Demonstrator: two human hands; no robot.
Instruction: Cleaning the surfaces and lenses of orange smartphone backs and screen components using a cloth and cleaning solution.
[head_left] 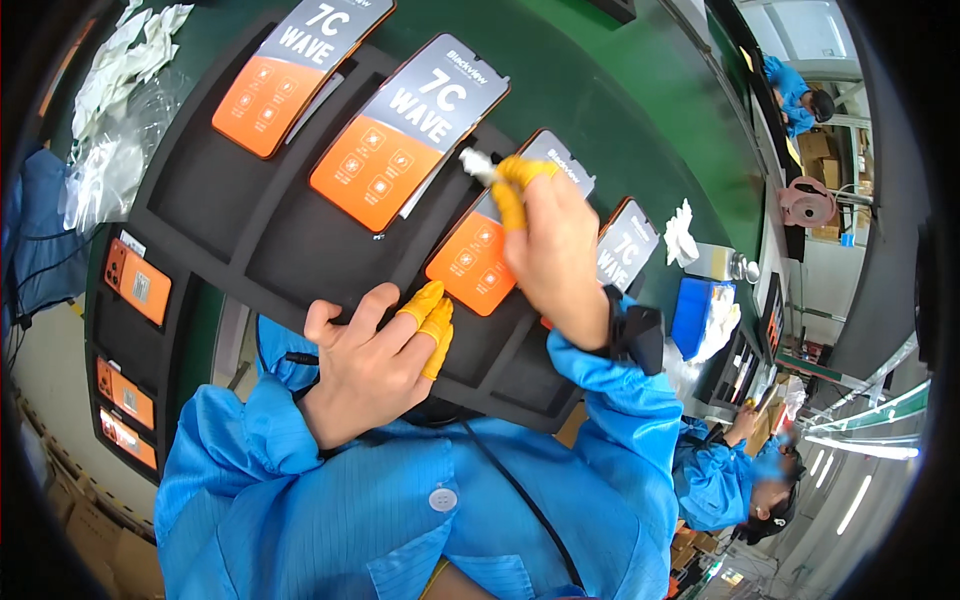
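Observation:
My right hand, with yellow cots on two fingers, pinches a small crumpled white wipe above a smartphone with a grey and orange front. That hand covers part of this phone. My left hand hovers or rests by the phone's lower left corner. Its fingers are half bent and apart, two in yellow cots, with nothing seen in them. Whether its fingertips touch the phone, I cannot tell. The phones lie in compartments of a black tray; a second phone lies just left of the wipe.
Another phone lies far left in the tray, one more at right. A second black tray holds orange phones at left. Plastic bags, a bottle and a blue box flank the tray. Co-workers sit at right.

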